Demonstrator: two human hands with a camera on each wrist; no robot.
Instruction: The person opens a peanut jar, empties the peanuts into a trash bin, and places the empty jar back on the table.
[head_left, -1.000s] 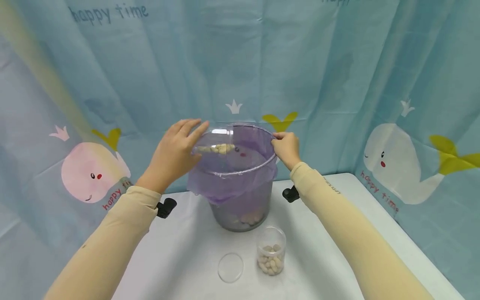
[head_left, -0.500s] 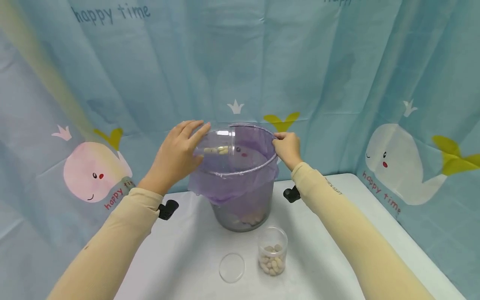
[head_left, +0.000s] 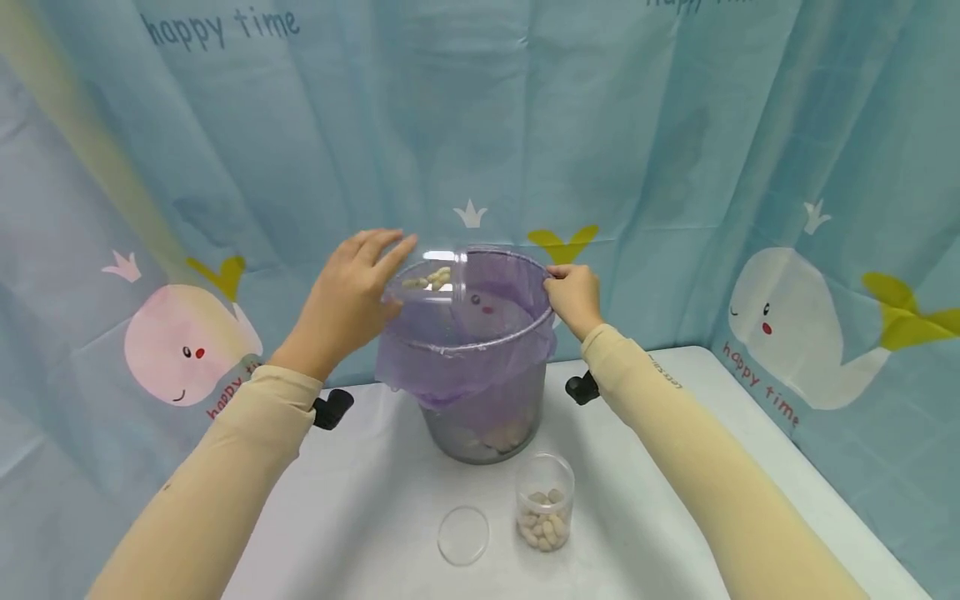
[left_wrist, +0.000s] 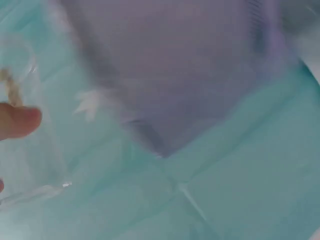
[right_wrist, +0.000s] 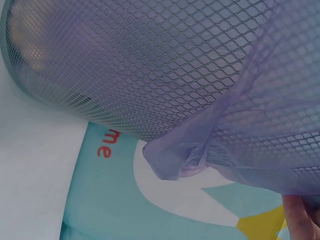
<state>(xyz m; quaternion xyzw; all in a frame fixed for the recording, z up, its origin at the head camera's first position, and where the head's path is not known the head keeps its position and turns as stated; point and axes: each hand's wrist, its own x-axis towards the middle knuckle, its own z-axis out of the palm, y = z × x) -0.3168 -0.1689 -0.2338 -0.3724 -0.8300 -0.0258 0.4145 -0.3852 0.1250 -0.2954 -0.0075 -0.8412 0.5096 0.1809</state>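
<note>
A clear plastic jar [head_left: 438,292] lies tilted on its side above the near left of a mesh bin [head_left: 483,442], its mouth toward the right. My left hand [head_left: 348,296] grips the jar round its base end, and a few peanuts [head_left: 437,277] are inside. In the left wrist view, the thumb [left_wrist: 22,121] presses on the jar's wall. A purple bag [head_left: 450,379] lines the bin and folds over its rim. My right hand [head_left: 573,298] pinches that rim and bag at the right; the right wrist view shows only some fingers [right_wrist: 298,215].
In front of the bin a second clear jar [head_left: 543,508], partly filled with peanuts, stands upright on the white table [head_left: 375,533]. A round clear lid [head_left: 462,536] lies to its left. Behind hangs a blue curtain [head_left: 465,117] with whale prints.
My left hand and the tilted jar have risen slightly. The peanuts inside have shifted and look fewer than a second ago. My right hand stays on the rim.
</note>
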